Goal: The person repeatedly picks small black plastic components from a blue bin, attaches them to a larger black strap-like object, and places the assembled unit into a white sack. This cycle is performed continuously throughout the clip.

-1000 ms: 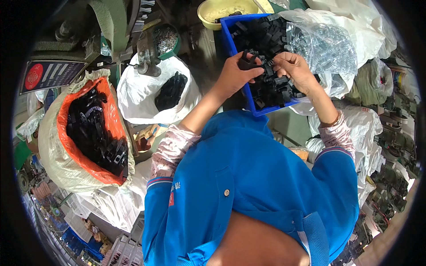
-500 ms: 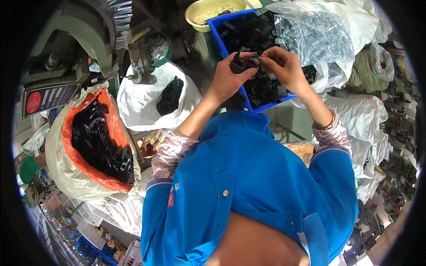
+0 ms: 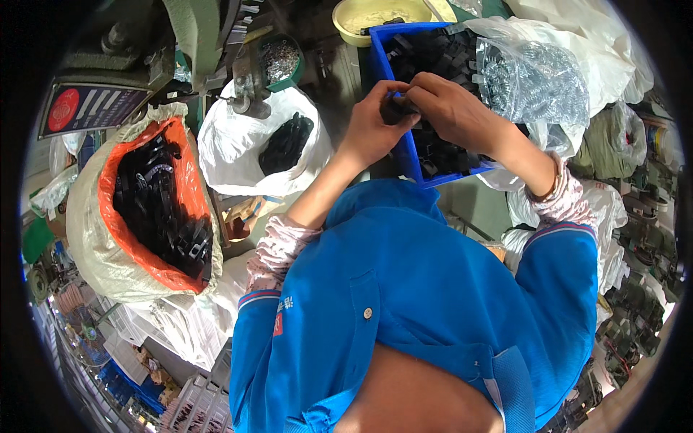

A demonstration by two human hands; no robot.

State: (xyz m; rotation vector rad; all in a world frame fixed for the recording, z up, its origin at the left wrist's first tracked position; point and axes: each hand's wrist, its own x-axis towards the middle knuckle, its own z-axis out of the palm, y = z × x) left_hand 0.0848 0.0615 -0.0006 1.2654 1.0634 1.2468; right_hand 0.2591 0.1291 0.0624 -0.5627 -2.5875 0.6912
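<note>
Over the blue bin, my left hand is closed around a small dark part, partly hidden by the fingers. My right hand meets it from the right, its fingertips pressed together against the same part. Whether a second small piece is between those fingertips cannot be made out. Beneath both hands, many black plastic parts fill the bin. At the bin's right side rests a clear plastic bag of shiny coiled metal springs, close to my right wrist.
A pale yellow basin stands behind the bin. To the left are a white bag and an orange-lined sack, both holding black parts. A green container of small metal pieces sits near a green machine.
My right hand has come in over my left, and its fingers now press at the dark part. My left hand's fingers have closed further. The whole view has shifted slightly.
</note>
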